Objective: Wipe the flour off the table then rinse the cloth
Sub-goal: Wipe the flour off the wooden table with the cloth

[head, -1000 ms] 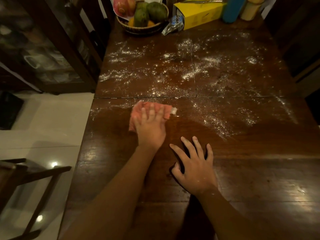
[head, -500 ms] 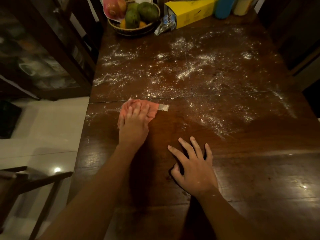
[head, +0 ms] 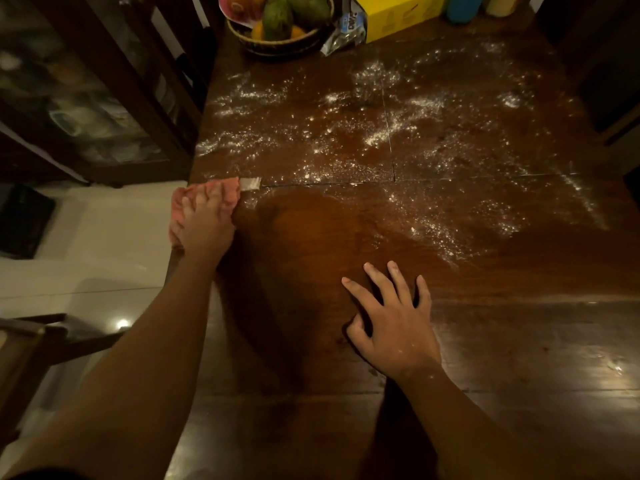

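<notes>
A dark wooden table (head: 346, 258) is dusted with white flour (head: 374, 133) across its far half and right middle. My left hand (head: 206, 225) presses flat on a pink cloth (head: 230, 192) at the table's left edge, fingers straight on top of it; part of the cloth hangs past the edge. A white tag sticks out of the cloth to the right. My right hand (head: 394, 322) rests flat on the bare wood nearer to me, fingers spread, holding nothing. The wood between the two hands shows no flour.
A woven basket (head: 280, 43) of fruit stands at the far left corner, with a yellow box (head: 398, 15) and a blue bottle (head: 462, 6) beside it. A glass-fronted cabinet (head: 86, 98) stands left of the table. A chair (head: 31, 351) is at the near left.
My left hand has slid the cloth leftward along the table seam to the left edge. My right hand has stayed in place on the wood.
</notes>
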`<action>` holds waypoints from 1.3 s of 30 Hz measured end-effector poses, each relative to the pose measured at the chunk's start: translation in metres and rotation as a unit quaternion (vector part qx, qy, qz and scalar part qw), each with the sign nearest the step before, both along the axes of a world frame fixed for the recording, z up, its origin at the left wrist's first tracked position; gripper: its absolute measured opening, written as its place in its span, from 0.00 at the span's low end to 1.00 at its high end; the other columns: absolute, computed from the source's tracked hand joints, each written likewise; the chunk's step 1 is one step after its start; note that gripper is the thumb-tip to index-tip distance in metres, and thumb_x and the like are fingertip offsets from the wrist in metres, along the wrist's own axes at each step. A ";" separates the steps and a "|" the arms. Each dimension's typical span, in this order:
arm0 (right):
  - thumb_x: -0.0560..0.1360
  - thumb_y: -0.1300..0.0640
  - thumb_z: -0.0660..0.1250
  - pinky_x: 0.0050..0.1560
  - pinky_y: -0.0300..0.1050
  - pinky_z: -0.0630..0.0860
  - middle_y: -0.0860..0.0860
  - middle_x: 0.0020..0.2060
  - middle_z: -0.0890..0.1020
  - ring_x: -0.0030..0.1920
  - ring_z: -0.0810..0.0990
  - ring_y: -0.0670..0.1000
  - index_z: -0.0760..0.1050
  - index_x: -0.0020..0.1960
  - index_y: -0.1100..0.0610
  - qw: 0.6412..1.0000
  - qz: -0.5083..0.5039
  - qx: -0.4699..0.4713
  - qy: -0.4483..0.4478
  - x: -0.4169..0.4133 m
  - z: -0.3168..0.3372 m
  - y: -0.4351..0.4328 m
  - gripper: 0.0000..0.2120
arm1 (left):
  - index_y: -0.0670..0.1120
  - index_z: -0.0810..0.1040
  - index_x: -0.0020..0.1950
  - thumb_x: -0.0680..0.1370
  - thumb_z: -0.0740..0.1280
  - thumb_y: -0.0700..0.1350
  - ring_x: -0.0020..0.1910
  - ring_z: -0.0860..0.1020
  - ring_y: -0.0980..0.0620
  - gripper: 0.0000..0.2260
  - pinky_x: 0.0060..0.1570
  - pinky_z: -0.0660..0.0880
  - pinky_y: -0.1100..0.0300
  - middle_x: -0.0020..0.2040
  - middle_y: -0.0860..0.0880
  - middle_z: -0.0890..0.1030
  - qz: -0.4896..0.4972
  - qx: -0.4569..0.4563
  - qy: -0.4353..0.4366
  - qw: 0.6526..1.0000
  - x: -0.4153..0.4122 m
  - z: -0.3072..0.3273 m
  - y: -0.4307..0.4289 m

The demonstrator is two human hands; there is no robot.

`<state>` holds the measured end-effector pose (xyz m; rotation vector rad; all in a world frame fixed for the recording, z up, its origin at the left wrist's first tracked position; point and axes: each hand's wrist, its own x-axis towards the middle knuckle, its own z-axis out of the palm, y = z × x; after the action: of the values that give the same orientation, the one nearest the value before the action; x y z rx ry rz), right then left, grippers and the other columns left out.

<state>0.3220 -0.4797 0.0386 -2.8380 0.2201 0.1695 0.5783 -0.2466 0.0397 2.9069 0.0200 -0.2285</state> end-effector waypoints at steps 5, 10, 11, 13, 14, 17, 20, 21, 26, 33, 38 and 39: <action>0.76 0.41 0.56 0.75 0.70 0.48 0.47 0.79 0.60 0.81 0.49 0.55 0.59 0.76 0.35 1.000 -0.001 -0.003 -0.005 0.000 -0.001 0.001 0.28 | 0.57 0.48 0.80 0.84 0.48 0.52 0.79 0.47 0.39 0.23 0.73 0.45 0.31 0.81 0.49 0.51 -0.088 0.003 -0.012 0.996 -0.009 -0.006 -0.047; 0.75 0.41 0.57 0.75 0.69 0.50 0.47 0.79 0.61 0.81 0.51 0.55 0.60 0.76 0.35 1.000 -0.005 -0.026 -0.003 0.000 -0.001 0.002 0.28 | 0.54 0.53 0.80 0.85 0.49 0.50 0.79 0.50 0.39 0.22 0.74 0.46 0.36 0.81 0.48 0.53 -0.232 -0.019 -0.031 0.972 -0.069 -0.005 -0.075; 0.76 0.41 0.57 0.75 0.69 0.49 0.47 0.79 0.61 0.81 0.51 0.55 0.60 0.76 0.35 1.000 -0.004 -0.027 -0.002 0.000 -0.001 0.002 0.28 | 0.53 0.55 0.80 0.85 0.50 0.48 0.79 0.51 0.40 0.22 0.74 0.47 0.38 0.80 0.48 0.55 -0.235 -0.036 -0.034 0.971 -0.070 -0.004 -0.072; 0.76 0.41 0.57 0.76 0.69 0.48 0.47 0.79 0.61 0.81 0.50 0.55 0.60 0.76 0.35 1.000 -0.003 -0.022 -0.004 0.000 -0.001 0.002 0.28 | 0.54 0.59 0.78 0.84 0.52 0.44 0.79 0.54 0.43 0.21 0.76 0.48 0.43 0.79 0.48 0.58 -0.236 -0.084 -0.040 0.967 -0.056 -0.005 -0.062; 0.76 0.41 0.57 0.76 0.68 0.48 0.46 0.79 0.61 0.81 0.50 0.55 0.60 0.76 0.35 1.000 -0.004 -0.018 -0.005 -0.001 -0.001 0.001 0.28 | 0.54 0.61 0.77 0.84 0.53 0.43 0.78 0.56 0.44 0.21 0.76 0.50 0.44 0.79 0.48 0.61 -0.226 -0.108 -0.050 0.967 -0.044 -0.006 -0.059; 0.76 0.41 0.57 0.76 0.68 0.46 0.46 0.79 0.60 0.81 0.49 0.54 0.59 0.76 0.35 1.000 -0.003 -0.007 -0.007 0.000 -0.002 0.001 0.28 | 0.57 0.63 0.76 0.84 0.54 0.44 0.77 0.58 0.42 0.20 0.76 0.53 0.39 0.77 0.48 0.64 -0.145 -0.127 -0.068 0.979 -0.004 -0.009 -0.066; 0.76 0.41 0.57 0.76 0.68 0.46 0.46 0.79 0.60 0.81 0.48 0.54 0.60 0.76 0.34 1.000 -0.007 0.000 -0.012 0.000 -0.003 0.000 0.28 | 0.53 0.55 0.80 0.85 0.51 0.49 0.79 0.50 0.39 0.22 0.74 0.43 0.38 0.80 0.48 0.55 -0.125 -0.077 -0.029 0.989 0.013 -0.009 -0.101; 0.76 0.41 0.57 0.76 0.68 0.47 0.46 0.79 0.60 0.81 0.48 0.54 0.60 0.76 0.34 1.000 -0.007 0.001 -0.013 0.000 -0.003 -0.001 0.28 | 0.53 0.53 0.80 0.85 0.50 0.50 0.79 0.49 0.39 0.22 0.74 0.42 0.38 0.80 0.48 0.53 -0.147 -0.063 -0.027 0.987 0.009 -0.008 -0.114; 0.75 0.42 0.58 0.75 0.69 0.48 0.46 0.79 0.61 0.81 0.51 0.55 0.61 0.75 0.35 1.000 -0.008 -0.003 -0.019 -0.001 -0.004 0.000 0.28 | 0.55 0.52 0.80 0.85 0.50 0.49 0.79 0.47 0.41 0.22 0.75 0.42 0.38 0.81 0.50 0.50 -0.306 -0.076 -0.015 0.949 -0.052 -0.006 -0.138; 0.75 0.45 0.58 0.77 0.64 0.49 0.45 0.76 0.67 0.80 0.55 0.52 0.69 0.72 0.39 0.998 -0.026 0.038 -0.045 -0.005 -0.005 -0.003 0.25 | 0.57 0.67 0.74 0.79 0.62 0.36 0.75 0.59 0.53 0.26 0.70 0.68 0.54 0.79 0.54 0.54 -0.273 -0.182 -0.004 0.945 -0.100 0.011 -0.092; 0.78 0.48 0.54 0.79 0.55 0.50 0.41 0.77 0.64 0.80 0.53 0.44 0.69 0.73 0.39 0.992 0.001 0.118 -0.038 -0.036 -0.007 -0.033 0.23 | 0.52 0.61 0.78 0.84 0.55 0.45 0.78 0.52 0.41 0.21 0.75 0.51 0.37 0.80 0.46 0.57 -0.125 -0.096 -0.017 0.987 -0.107 0.010 -0.080; 0.78 0.48 0.54 0.79 0.54 0.48 0.39 0.78 0.62 0.80 0.52 0.43 0.67 0.74 0.37 0.994 0.001 0.104 -0.032 -0.048 -0.007 -0.045 0.24 | 0.52 0.58 0.79 0.84 0.54 0.46 0.79 0.50 0.40 0.22 0.75 0.48 0.37 0.80 0.45 0.55 -0.112 -0.087 0.001 0.990 -0.110 0.009 -0.092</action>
<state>0.2737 -0.5244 0.0316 -2.6317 0.1735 0.0951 0.4686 -0.3382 0.0485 2.7320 -0.3111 -0.2555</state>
